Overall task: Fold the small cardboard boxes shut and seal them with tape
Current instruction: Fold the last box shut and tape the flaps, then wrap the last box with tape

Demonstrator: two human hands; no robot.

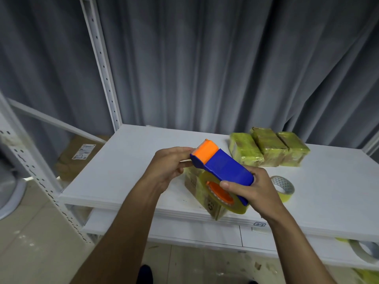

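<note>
A blue and orange tape dispenser (223,166) with a roll of clear yellowish tape is held tilted above the white shelf (127,160). My right hand (252,187) grips its blue body near the roll. My left hand (170,162) pinches at the orange cutter end. Under the dispenser a small cardboard box (202,193) lies on the shelf near the front edge, partly wrapped in tape and mostly hidden by the dispenser. Three taped boxes (268,148) stand side by side at the back right.
A loose tape roll (284,186) lies on the shelf right of my right hand. A lower shelf holds another roll (364,250) at far right. White rack posts (102,64) rise on the left, with a brown parcel (80,156) behind. Grey curtains hang at the back.
</note>
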